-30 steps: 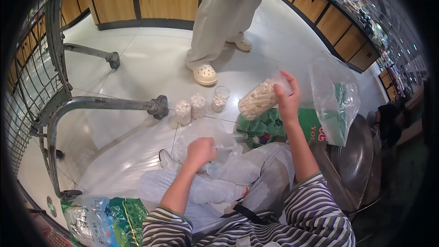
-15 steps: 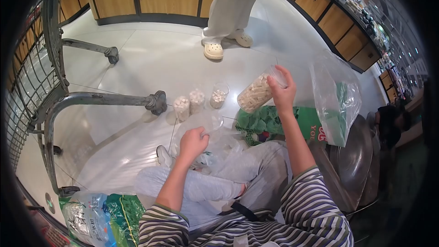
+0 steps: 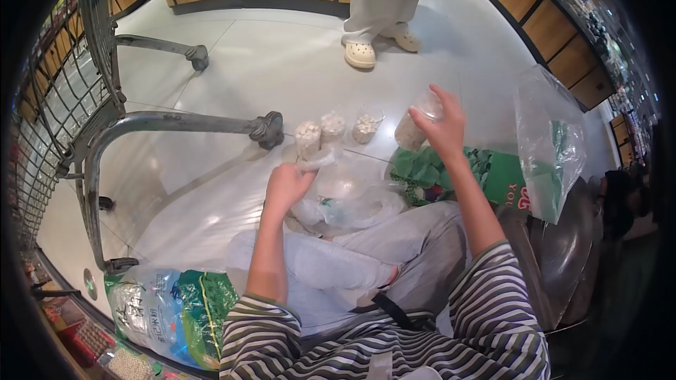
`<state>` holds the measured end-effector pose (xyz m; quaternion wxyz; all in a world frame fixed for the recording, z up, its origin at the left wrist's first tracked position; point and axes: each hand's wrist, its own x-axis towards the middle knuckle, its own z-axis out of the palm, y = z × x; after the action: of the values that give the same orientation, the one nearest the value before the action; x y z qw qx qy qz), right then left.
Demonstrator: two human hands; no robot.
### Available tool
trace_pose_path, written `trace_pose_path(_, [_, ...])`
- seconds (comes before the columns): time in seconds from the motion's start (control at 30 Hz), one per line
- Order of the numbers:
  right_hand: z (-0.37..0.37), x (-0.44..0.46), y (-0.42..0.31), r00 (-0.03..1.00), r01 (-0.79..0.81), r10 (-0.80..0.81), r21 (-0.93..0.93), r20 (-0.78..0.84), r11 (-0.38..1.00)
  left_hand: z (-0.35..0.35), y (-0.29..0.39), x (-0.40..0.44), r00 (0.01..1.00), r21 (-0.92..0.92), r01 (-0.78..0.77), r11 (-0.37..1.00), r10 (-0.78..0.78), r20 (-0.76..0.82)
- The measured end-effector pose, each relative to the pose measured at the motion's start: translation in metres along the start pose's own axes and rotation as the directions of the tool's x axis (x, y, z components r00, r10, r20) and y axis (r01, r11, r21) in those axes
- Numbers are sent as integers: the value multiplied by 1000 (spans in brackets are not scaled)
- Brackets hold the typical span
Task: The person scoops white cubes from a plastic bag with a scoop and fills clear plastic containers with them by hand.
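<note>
My right hand (image 3: 448, 127) is around the upper part of a clear plastic cup (image 3: 410, 132) of pale chunky pieces, thumb on the near side and fingers on the far side. The cup is close to upright; whether its base touches the floor I cannot tell. My left hand (image 3: 287, 188) pinches the rim of a clear plastic bag (image 3: 345, 186) that lies in front of my crossed legs. Beyond the bag stand three smaller-looking clear cups with whitish pieces: a left cup (image 3: 308, 139), a middle cup (image 3: 333, 128) and a right cup (image 3: 365, 128).
A metal shopping cart (image 3: 169, 122) reaches in from the left. A green printed bag (image 3: 486, 172) with a clear top lies at right, near a dark shiny pan-like object (image 3: 563, 239). Packaged bags (image 3: 162, 317) lie lower left. Another person's shoes (image 3: 360, 55) are ahead.
My right hand has brought the cup from a tilt towards upright, beside the other cups. My left hand has lifted the bag's rim. The whole view has shifted slightly.
</note>
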<state>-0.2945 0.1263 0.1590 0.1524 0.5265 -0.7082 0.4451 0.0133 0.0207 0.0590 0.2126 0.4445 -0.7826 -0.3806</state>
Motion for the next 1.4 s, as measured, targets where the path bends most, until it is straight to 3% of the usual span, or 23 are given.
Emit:
trace_pose_path(0.03, [10,-6,9,997,-29,32,-40,69,999,-13,10,-2,1000,12,8,1000,-8,7])
trace_pose_path(0.1, [36,-16,35,991,-71,78,-63,104,995,-37,29,-4,958,-97,197,976,-170,233])
trace_pose_path(0.17, [59,-34,62,985,-106,117,-90,129,990,-30,12,-8,964,-188,148,971,-100,245])
trace_pose_path(0.23, [83,-44,84,945,-235,268,-178,190,956,-30,7,-11,981,-315,49,948,13,192])
trace_pose_path(0.3, [99,-54,96,932,-260,294,-178,209,949,-32,15,-11,987,-254,45,966,-3,160])
trace_pose_path(0.37, [108,-62,105,894,-287,328,-173,306,942,-33,20,-8,980,-182,156,971,-128,153])
trace_pose_path(0.5, [120,-72,117,833,-341,399,-213,383,916,-19,-10,-2,987,-119,125,985,-112,111])
trace_pose_path(0.57, [108,-68,101,798,-373,446,-249,405,894,-23,0,-2,974,-110,190,976,-173,145])
trace_pose_path(0.63, [101,-67,84,952,-106,198,-355,234,929,-22,5,-2,959,-85,252,964,-237,159])
trace_pose_path(0.67, [89,-66,70,971,-1,71,-296,228,955,-21,5,-3,972,-174,222,959,-203,122])
trace_pose_path(0.73, [67,-76,49,892,46,-10,-69,452,997,-23,3,-3,980,-242,197,950,-189,56])
trace_pose_path(0.8, [64,-98,41,700,52,-48,17,713,999,-22,-7,-5,999,-181,-38,983,36,-14])
trace_pose_path(0.83, [67,-111,38,702,37,-59,47,710,998,-25,-9,-6,1000,-150,-26,988,24,-18])
trace_pose_path(0.9, [67,-131,38,526,225,-25,-111,850,968,-26,-6,-4,992,-183,81,980,-62,107])
trace_pose_path(0.93, [73,-137,43,535,214,-13,-120,844,970,-25,-3,-3,994,-200,70,977,-52,95])
trace_pose_path(1.0, [85,-152,56,349,121,257,-316,901,941,-26,3,-2,990,-198,76,977,-50,131])
trace_pose_path(1.03, [82,-151,59,344,105,272,-324,899,940,-28,5,-3,987,-195,92,976,-63,151])
trace_pose_path(1.1, [82,-141,67,291,126,110,-152,950,980,-31,10,-4,981,-164,113,980,-84,174])
trace_pose_path(1.13, [76,-134,61,365,160,79,-146,928,976,-32,11,-4,979,-139,131,982,-105,177])
trace_pose_path(1.23, [35,-103,25,398,236,114,-222,910,946,-35,13,-5,976,-100,139,985,-119,183])
trace_pose_path(1.3, [9,-98,16,490,192,134,-257,862,947,-37,16,-5,979,-63,112,992,-99,179])
trace_pose_path(1.33, [-3,-95,16,498,180,138,-258,856,949,-34,10,-5,985,-96,97,991,-81,155])
trace_pose_path(1.4, [-27,-92,15,394,249,175,-288,903,925,-32,11,-5,986,-116,117,986,-101,135])
